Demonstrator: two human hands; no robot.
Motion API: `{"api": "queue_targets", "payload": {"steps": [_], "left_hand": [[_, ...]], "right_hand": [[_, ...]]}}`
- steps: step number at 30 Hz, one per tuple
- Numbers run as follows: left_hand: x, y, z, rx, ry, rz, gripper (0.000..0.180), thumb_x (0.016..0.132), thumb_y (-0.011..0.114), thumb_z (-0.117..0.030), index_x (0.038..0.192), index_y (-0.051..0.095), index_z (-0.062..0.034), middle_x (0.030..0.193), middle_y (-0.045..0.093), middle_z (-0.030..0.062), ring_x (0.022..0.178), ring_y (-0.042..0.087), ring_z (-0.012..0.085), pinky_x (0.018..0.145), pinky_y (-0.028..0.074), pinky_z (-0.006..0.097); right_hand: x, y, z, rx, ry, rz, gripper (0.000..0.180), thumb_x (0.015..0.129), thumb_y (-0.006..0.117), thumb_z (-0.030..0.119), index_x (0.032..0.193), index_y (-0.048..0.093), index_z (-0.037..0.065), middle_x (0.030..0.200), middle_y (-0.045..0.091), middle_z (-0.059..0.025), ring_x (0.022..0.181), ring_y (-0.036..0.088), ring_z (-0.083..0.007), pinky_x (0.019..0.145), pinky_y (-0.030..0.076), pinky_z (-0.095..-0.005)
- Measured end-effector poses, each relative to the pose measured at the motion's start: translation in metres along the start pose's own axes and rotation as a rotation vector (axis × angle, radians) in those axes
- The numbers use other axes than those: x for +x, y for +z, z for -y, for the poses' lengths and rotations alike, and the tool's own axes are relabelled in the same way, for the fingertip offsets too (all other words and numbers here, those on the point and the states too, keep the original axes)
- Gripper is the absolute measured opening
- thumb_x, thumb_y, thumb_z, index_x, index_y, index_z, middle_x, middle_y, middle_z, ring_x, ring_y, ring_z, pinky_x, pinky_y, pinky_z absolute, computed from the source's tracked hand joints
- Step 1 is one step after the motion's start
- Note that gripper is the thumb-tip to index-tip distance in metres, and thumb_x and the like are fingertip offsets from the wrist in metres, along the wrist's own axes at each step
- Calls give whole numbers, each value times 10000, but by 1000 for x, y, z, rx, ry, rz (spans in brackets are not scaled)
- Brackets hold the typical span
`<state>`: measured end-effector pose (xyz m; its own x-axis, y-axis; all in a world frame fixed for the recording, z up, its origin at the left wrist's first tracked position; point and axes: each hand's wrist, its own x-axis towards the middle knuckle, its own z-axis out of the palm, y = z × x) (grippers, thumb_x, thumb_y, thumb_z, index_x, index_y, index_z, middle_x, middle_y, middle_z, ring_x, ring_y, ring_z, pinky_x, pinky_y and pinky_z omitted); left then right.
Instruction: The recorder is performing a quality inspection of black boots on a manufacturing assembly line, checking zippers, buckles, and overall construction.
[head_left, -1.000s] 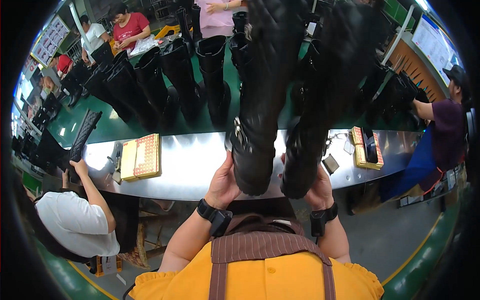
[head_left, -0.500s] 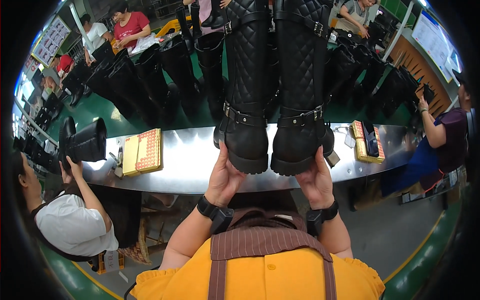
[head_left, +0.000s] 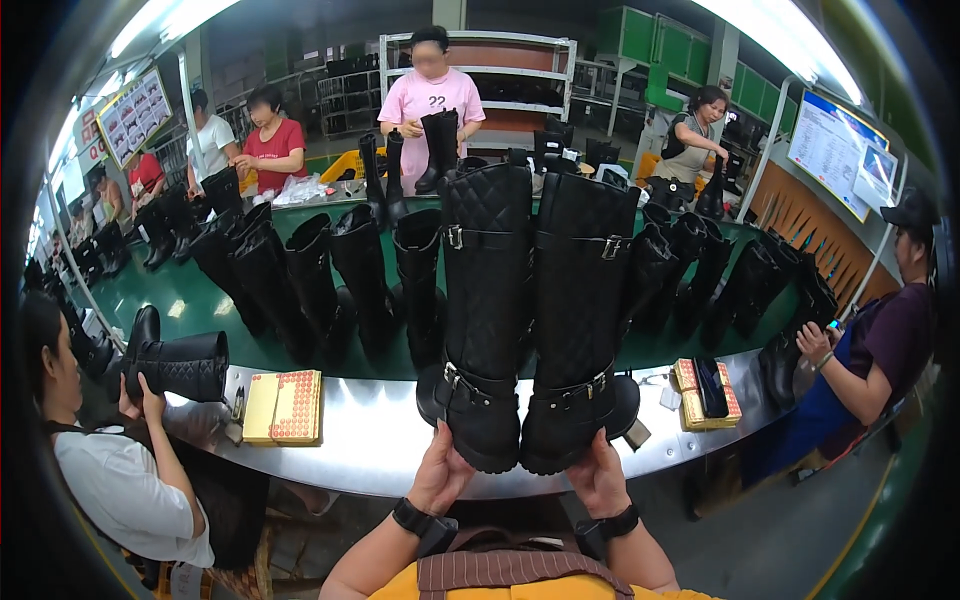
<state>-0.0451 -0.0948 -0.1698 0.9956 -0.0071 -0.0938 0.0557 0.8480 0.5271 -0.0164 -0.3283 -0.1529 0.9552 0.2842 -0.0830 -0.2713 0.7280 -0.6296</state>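
The person's left grip (head_left: 441,478) is grasping a tall, black, quilted boot with silver buckles (head_left: 487,300) low down by the heel. The right grip (head_left: 600,478) is grasping a matching tall black boot (head_left: 578,300) the same way. Both thumbs are pressing on the outer sides. The two boots are pointing straight up, side by side, with their heels facing the person and their toes turning out. They are sitting over the near part of a shiny silver metal tabletop (head_left: 370,430); I cannot tell if the soles are touching it.

On the left, a stack of yellow cards with red dots (head_left: 283,408) is lying flat. On the right, a flat black phone (head_left: 711,388) is resting on another yellow card stack (head_left: 692,410). Behind, many tall black boots (head_left: 365,280) are standing on a green surface (head_left: 175,285). A person in a white shirt (head_left: 120,500) is holding a black boot sideways (head_left: 185,365) at the far left. Across the way, a person in a pink shirt (head_left: 432,95) is holding black boots too.
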Motion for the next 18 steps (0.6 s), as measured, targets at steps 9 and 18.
{"api": "queue_targets", "payload": {"steps": [9,18], "left_hand": [[12,-18,11,-194,-245,64,621,1001,426,-543,1427,452,-93,1432,508,146,1314,496,298,1122,372,476],[31,-33,32,-337,-439,63,765,943,360,-696,1285,575,-47,1131,630,213,952,628,344,892,524,486]], "right_hand": [[25,-40,-10,-12,193,113,513,1036,440,358,1455,400,65,1422,522,-81,1326,476,-267,1131,351,-458],[34,-50,-43,-1096,-572,87,556,966,557,150,1457,356,-16,1460,423,-203,1368,385,-327,1139,291,-415]]}}
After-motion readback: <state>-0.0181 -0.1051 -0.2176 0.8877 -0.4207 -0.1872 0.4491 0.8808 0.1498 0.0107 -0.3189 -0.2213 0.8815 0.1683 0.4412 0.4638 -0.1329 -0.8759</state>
